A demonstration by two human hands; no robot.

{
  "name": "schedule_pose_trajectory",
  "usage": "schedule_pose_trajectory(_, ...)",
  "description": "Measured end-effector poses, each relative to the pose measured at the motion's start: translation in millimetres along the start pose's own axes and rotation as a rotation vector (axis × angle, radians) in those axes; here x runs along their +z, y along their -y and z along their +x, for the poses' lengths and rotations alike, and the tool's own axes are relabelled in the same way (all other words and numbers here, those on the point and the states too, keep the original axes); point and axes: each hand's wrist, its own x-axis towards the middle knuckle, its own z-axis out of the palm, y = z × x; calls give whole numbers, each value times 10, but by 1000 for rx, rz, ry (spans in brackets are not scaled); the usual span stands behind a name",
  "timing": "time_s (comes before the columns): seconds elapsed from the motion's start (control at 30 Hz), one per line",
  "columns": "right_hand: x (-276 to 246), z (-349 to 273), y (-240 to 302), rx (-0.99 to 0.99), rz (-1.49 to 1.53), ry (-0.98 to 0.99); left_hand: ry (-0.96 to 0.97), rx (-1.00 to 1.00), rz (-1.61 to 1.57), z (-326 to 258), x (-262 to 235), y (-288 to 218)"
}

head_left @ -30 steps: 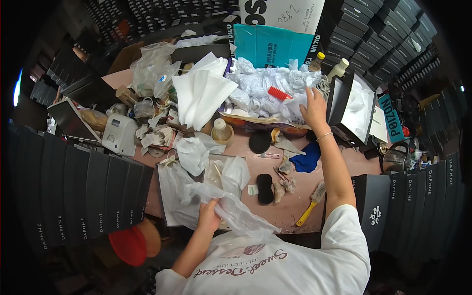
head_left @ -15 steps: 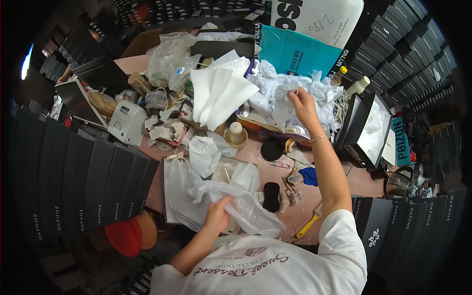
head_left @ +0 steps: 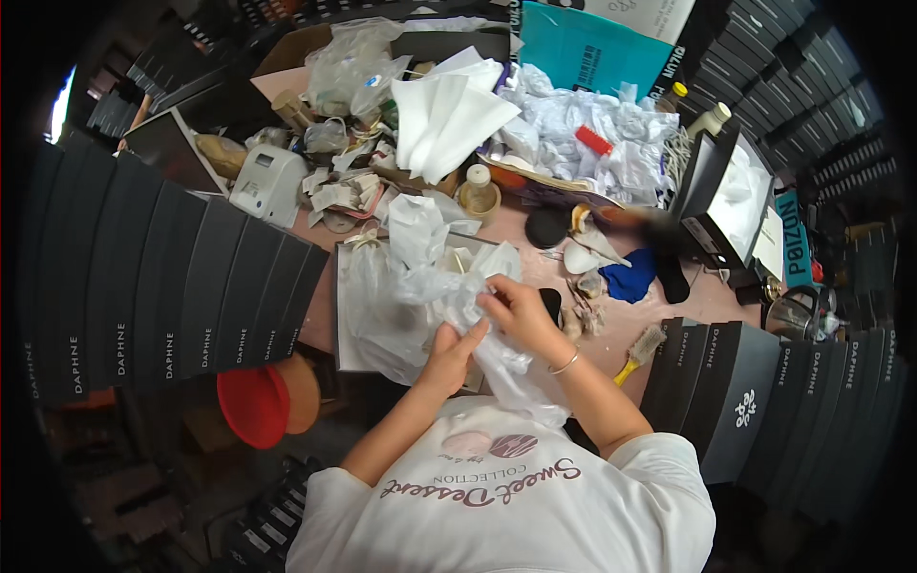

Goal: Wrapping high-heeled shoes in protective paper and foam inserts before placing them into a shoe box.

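A crumpled, translucent white plastic bag (head_left: 444,286) lies bunched over an open shallow box (head_left: 342,334) in front of me. My left hand (head_left: 451,361) grips the bag's near part, thumb pointing up toward the other hand. Just right of it, my right hand (head_left: 516,310) pinches the same plastic with bent fingers. Whether a separate piece is between its fingertips I cannot make out. Something cream-coloured (head_left: 458,258) shows partly among the plastic at the far side of the box; its kind is hidden.
Behind the box stand a bottle (head_left: 478,181) and a heap of crumpled white tissue (head_left: 564,110) with a red object (head_left: 594,140) on it. To the right lie a blue cloth (head_left: 629,275) and a yellow-handled brush (head_left: 642,351). Stacked dark boxes (head_left: 181,277) flank both sides.
My right hand has come back from the tissue heap to the plastic bag, beside my left hand. The red object has come into sight on the heap. The whole view has tilted downward.
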Motion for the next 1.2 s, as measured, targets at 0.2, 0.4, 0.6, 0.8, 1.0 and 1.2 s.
schedule_pose_trajectory(0.2, -263, -52, -302, 100, 103, -62, -80, -57, -126, -224, -159, -18)
schedule_pose_trajectory(0.4, -225, -226, -8, -167, 21, 135, 94, 166, 337, -127, -156, -165)
schedule_pose_trajectory(0.6, -327, -88, 192, -174, 95, -88, 159, 63, 321, -82, -183, -528)
schedule_pose_trajectory(0.8, -371, -206, 344, -269, -3, 130, 249, 216, 434, -91, -130, -608)
schedule_pose_trajectory(1.0, -266, -218, 416, -248, -290, 129, 100, 43, 486, -209, -201, -498)
schedule_pose_trajectory(1.2, -316, -110, 162, 49, 494, 338, 277, 126, 596, -270, -123, -571)
